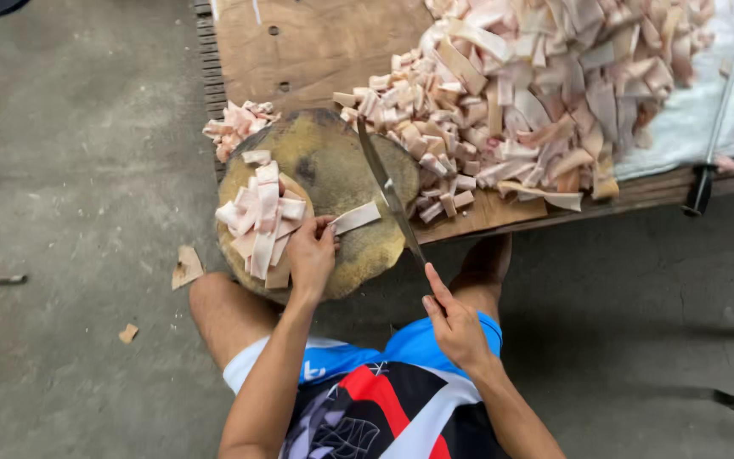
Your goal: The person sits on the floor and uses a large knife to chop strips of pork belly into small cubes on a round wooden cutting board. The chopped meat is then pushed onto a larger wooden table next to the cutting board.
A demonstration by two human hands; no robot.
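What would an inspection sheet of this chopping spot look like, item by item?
Surface: round wooden chopping block at the edge of a low wooden table.
Job's things: one pale meat strip on the block; long knife.
Clutter: cut pieces on the block; big meat heap; small pile; second knife.
Hands: left hand presses the strip; right hand holds the knife.
Cables: nothing seen.
Surroundings: grey concrete floor with scraps.

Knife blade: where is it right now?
Head view, centre: the knife blade slants over the right edge of the round chopping block, gripped by the right hand, just right of the strip under the left hand.
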